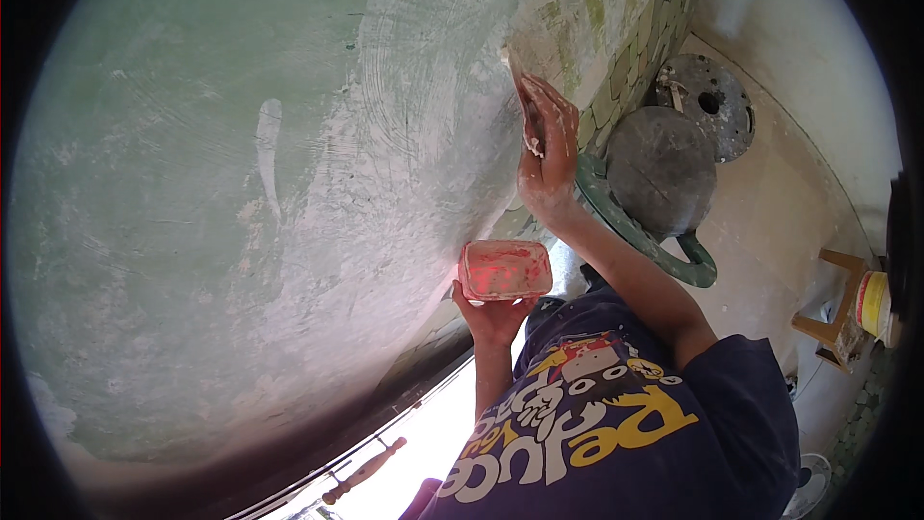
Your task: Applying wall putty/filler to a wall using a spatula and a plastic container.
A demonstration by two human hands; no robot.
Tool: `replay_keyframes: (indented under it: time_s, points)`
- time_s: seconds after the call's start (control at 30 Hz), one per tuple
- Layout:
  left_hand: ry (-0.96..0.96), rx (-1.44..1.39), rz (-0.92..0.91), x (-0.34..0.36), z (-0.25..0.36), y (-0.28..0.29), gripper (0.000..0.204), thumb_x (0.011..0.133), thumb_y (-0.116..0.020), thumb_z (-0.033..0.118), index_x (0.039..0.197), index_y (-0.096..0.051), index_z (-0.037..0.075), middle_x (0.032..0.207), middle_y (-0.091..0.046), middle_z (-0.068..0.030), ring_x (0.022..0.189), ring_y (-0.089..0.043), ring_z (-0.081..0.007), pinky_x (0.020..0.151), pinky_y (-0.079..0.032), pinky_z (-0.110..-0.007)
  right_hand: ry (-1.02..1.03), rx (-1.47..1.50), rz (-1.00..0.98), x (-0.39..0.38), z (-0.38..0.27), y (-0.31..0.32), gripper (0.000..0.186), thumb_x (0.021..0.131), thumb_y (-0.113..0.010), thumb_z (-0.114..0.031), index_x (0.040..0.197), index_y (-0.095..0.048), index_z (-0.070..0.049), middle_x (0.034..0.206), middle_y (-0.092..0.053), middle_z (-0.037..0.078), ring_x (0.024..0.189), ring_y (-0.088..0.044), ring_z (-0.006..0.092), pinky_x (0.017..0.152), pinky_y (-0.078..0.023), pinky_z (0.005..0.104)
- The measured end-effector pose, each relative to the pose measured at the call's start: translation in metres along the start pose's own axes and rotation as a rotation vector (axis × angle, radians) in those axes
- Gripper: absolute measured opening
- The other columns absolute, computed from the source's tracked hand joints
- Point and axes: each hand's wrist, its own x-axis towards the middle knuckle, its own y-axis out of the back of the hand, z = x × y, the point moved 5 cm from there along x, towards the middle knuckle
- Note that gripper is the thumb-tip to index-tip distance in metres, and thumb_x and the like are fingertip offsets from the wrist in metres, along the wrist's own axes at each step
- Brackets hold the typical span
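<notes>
My left hand [494, 320] supports a small pinkish-red plastic tub [505, 270] from below, its inside smeared with pale putty. Higher up and to the right, my right hand [551, 140] is closed around a thin flat spreader [515, 67], seen nearly edge-on. The spreader's pale tip is at the wall [318, 164], though I cannot tell whether it presses on it. White smears mark the fingers of this hand. Green paint covers much of the wall, with chalky white putty in streaks and curved strokes beside the spreader.
Right of my forearm stands a green plastic chair [695, 265] with a dark round slab [662, 169] on it. Behind that is a grey disc with holes [707, 106]. Farther right are a wooden stool [833, 308] and a yellow-banded bucket [876, 306]. A wooden handle [366, 472] shows at lower left.
</notes>
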Motion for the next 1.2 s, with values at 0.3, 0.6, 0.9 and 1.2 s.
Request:
replay_keyframes:
  time_s: [0.3, 0.6, 0.9, 1.2]
  points:
    - [0.015, -0.008, 0.012, -0.001, 0.000, 0.005, 0.097, 0.077, -0.052, 0.079, 0.150, -0.033, 0.018, 0.150, -0.037, -0.0166, 0.129, -0.046, -0.0397, 0.097, -0.047, -0.056, -0.043, 0.029, -0.018, -0.006, -0.005, -0.003, 0.047, 0.087, -0.048, 0.008, 0.134, -0.051, 0.003, 0.134, -0.055, 0.019, 0.124, -0.050, 0.0356, 0.107, -0.036, 0.0450]
    - [-0.009, -0.002, 0.073, 0.000, 0.001, 0.008, 0.095, 0.079, -0.049, 0.079, 0.150, -0.033, 0.018, 0.148, -0.039, -0.0161, 0.129, -0.047, -0.0383, 0.095, -0.049, -0.055, -0.022, 0.029, -0.053, -0.015, -0.017, -0.004, 0.053, 0.082, -0.046, 0.010, 0.134, -0.049, 0.003, 0.135, -0.052, 0.020, 0.124, -0.049, 0.0370, 0.107, -0.036, 0.0460]
    - [-0.048, 0.076, 0.179, -0.007, -0.001, 0.002, 0.085, 0.081, -0.039, 0.080, 0.139, -0.047, 0.019, 0.133, -0.055, -0.0086, 0.111, -0.059, -0.0276, 0.075, -0.055, -0.041, 0.002, -0.029, -0.069, -0.018, -0.015, -0.004, 0.059, 0.078, -0.044, 0.009, 0.136, -0.048, 0.001, 0.135, -0.052, 0.019, 0.125, -0.049, 0.0366, 0.106, -0.034, 0.0478]
    - [-0.051, 0.016, 0.143, -0.006, -0.002, 0.005, 0.090, 0.080, -0.045, 0.078, 0.146, -0.037, 0.017, 0.142, -0.046, -0.0140, 0.114, -0.058, -0.0354, 0.071, -0.057, -0.047, 0.040, -0.135, -0.090, -0.019, -0.004, -0.004, 0.058, 0.080, -0.047, 0.000, 0.139, -0.046, -0.002, 0.136, -0.050, 0.019, 0.127, -0.047, 0.0362, 0.106, -0.033, 0.0500]
